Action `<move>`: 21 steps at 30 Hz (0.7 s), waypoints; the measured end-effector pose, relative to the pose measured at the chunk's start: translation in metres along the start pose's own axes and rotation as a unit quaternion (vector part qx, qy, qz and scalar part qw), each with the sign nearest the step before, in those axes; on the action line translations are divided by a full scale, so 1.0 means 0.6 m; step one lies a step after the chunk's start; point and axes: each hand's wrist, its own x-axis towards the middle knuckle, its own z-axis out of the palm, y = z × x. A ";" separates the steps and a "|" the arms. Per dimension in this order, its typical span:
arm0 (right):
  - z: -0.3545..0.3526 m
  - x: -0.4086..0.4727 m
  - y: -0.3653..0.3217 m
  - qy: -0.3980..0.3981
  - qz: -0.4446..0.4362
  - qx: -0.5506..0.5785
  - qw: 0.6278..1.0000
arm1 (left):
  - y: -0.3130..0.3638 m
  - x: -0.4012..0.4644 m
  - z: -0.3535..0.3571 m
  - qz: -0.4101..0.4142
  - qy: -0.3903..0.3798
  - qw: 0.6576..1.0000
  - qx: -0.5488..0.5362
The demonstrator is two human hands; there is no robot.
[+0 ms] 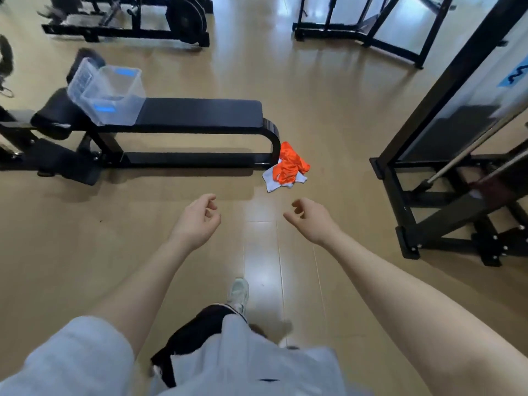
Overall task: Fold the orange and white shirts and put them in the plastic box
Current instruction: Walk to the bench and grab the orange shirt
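Orange shirt point(293, 162) lies crumpled on top of white shirt point(271, 180) on the floor point(328, 110), touching the bench point(200, 112) foot; both hands empty, fingers loosely curled, w/ nothing held; pile sits ahead, btwn them but nearer right hand point(310, 221) than left hand point(200, 220); plastic box point(114, 92) waits at bench's far left end, well apart from shirts; prob. right reaches first.

A glossy tan plank floor point(314, 90) reflects pale light in streaks. A black padded weight bench point(200, 110) stands at the middle left. Beyond the bench sits a black exercise machine point(128, 21); right of the bench rises a black steel cable-machine frame point(445, 178).
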 end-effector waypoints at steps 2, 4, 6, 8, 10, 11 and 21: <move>-0.031 0.082 -0.011 -0.002 0.023 0.021 1.000 | 0.022 0.103 -0.005 0.005 -0.029 0.999 0.014; -0.066 0.161 -0.014 0.003 0.038 0.042 0.998 | 0.053 0.204 -0.005 0.027 -0.057 0.997 0.033; -0.100 0.229 -0.007 0.011 0.057 0.064 0.996 | 0.088 0.297 0.001 0.048 -0.084 0.994 0.060; -0.128 0.292 0.013 0.015 0.074 0.091 0.993 | 0.120 0.381 0.017 0.060 -0.112 0.990 0.062; -0.154 0.355 0.040 0.012 0.089 0.102 0.991 | 0.151 0.460 0.043 0.074 -0.140 0.986 0.057; -0.166 0.388 0.056 0.005 0.098 0.101 0.990 | 0.166 0.498 0.058 0.081 -0.150 0.984 0.054; -0.327 0.836 0.203 -0.076 0.137 0.048 0.987 | 0.293 0.936 0.210 0.019 -0.171 0.985 0.004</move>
